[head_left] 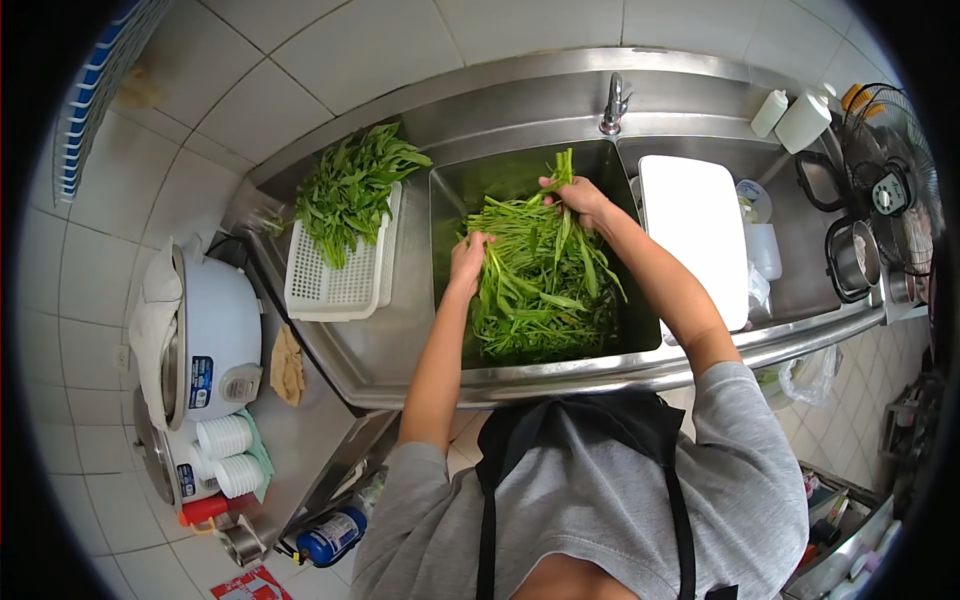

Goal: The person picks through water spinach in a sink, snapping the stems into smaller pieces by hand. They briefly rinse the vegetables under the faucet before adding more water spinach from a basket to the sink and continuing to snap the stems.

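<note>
A large heap of leafy greens with long stems (540, 290), like water spinach, fills most of the steel sink basin (447, 190). My right hand (580, 198) is closed around a small bunch of the stems at the heap's far right, their cut ends pointing up past the fingers. At the heap's left edge, my left hand (468, 258) has its fingers curled onto some stems. To the left, a white perforated basket (335, 285) holds more of the same greens (350, 195), which spill over its far side.
A faucet (613, 105) rises behind the basin. A white board (693, 240) covers part of the right-hand basin. White bottles (803, 122), a pot (857, 262) and a fan (890, 190) stand farther right. A large cooker (220, 330) and stacked white cups (235, 450) are at left.
</note>
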{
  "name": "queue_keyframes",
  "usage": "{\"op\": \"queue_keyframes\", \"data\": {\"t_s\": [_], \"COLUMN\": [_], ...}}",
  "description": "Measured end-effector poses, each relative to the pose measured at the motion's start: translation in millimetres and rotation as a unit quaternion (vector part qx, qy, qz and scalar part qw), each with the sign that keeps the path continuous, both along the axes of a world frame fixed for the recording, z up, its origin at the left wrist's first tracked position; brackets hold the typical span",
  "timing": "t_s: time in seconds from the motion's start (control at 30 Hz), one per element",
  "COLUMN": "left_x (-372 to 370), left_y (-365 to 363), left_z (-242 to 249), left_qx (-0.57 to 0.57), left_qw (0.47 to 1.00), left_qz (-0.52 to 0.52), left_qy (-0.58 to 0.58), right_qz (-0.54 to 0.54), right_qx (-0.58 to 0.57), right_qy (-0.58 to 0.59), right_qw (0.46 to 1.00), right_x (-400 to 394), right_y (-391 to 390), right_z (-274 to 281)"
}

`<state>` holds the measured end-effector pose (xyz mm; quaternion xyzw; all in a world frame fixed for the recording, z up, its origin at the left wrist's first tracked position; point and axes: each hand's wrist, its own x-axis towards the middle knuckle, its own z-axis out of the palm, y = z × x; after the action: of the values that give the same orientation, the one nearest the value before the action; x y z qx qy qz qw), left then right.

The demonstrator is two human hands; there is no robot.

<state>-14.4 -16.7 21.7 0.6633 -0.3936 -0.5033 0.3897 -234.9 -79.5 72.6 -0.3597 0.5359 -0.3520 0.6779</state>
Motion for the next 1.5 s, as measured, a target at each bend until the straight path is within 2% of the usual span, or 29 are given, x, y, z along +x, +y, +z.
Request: {"op": "queue_keyframes", "data": {"t_s": [0.07,0.1,0.17,0.23,0.33,0.37,0.47,0.6,0.7,0.83,0.93,0.97,1.07,1.1,1.2,1.23,1.3,1.33,1.37,1.47,1.5], "left_x": [13.5,6.3,15.8,12.3,-0.4,-0.1,1.0,5.7,-2.1,-31.7,-51.8,-54.8,-55.6,-51.4,-32.3,-23.8,-7.8,-8.4,-6.4,5.2,5.9], "left_y": [3.5,14.5,13.9,21.4,31.0,32.0,36.0,36.2,36.6,35.2,29.0,25.9,20.5,21.7,24.3,23.4,21.2,24.1,27.6,25.1,25.9], "left_z": [-9.4,15.9,7.9,18.1,53.8,50.9,56.0,55.9,62.7,83.7,70.2,62.0,55.7,53.1,56.5,56.7,46.1,62.5,80.4,70.1,73.9], "left_qx": [0.027,0.000,-0.037,-0.052,-0.015,0.009,0.055,0.040,0.010,0.024,-0.063,-0.085,-0.018,-0.023,-0.016,-0.022,-0.153,-0.217,-0.012,-0.073,-0.051], "left_qw": [0.999,0.996,0.992,0.982,0.964,0.955,0.910,0.911,0.910,0.920,0.916,0.906,0.916,0.929,0.953,0.951,0.920,0.897,0.929,0.916,0.921], "left_qz": [-0.011,-0.022,-0.081,-0.127,-0.263,-0.295,-0.375,-0.363,-0.381,-0.365,-0.357,-0.357,-0.338,-0.320,-0.263,-0.274,-0.294,-0.302,-0.309,-0.320,-0.312], "left_qy": [0.045,0.088,0.086,0.127,-0.034,-0.028,-0.166,-0.192,-0.166,-0.142,-0.174,-0.212,-0.216,-0.182,-0.148,-0.144,-0.208,-0.238,-0.205,-0.230,-0.229], "right_qz": [-0.015,-0.044,-0.095,-0.111,-0.129,-0.132,-0.131,-0.105,-0.075,-0.092,-0.121,-0.108,-0.046,-0.022,0.032,0.081,0.133,0.159,0.153,0.159,0.163], "right_qx": [0.067,0.088,0.117,0.131,0.151,0.154,0.160,0.154,0.156,0.143,0.129,0.143,0.135,0.123,0.101,0.096,0.070,0.056,0.056,0.013,-0.002], "right_qy": [-0.035,-0.056,-0.104,-0.081,-0.109,-0.135,-0.197,-0.242,-0.268,-0.255,-0.243,-0.244,-0.233,-0.226,-0.102,-0.090,-0.080,-0.074,-0.059,-0.112,-0.119], "right_qw": [0.997,0.994,0.983,0.982,0.974,0.970,0.958,0.952,0.948,0.952,0.954,0.953,0.962,0.966,0.989,0.988,0.985,0.983,0.985,0.981,0.979], "right_x": [-10.2,-12.9,-17.0,-18.6,-21.6,-23.2,-28.8,-40.6,-43.9,-34.4,-17.7,-13.4,-8.2,-9.4,-14.9,-21.8,-28.3,-27.8,-28.3,-25.8,-25.5], "right_y": [-9.2,-11.6,-23.2,-25.7,-29.3,-31.3,-40.8,-49.7,-53.7,-45.7,-35.8,-35.5,-29.6,-24.5,-8.7,-13.1,-12.8,-10.4,-7.3,-10.9,-9.5], "right_z": [-8.0,-13.2,-31.1,-34.1,-35.3,-34.8,-34.7,-33.1,-31.2,-19.9,-14.1,-14.1,-5.9,0.6,20.2,9.2,1.4,6.5,11.2,-3.0,-1.6]}}
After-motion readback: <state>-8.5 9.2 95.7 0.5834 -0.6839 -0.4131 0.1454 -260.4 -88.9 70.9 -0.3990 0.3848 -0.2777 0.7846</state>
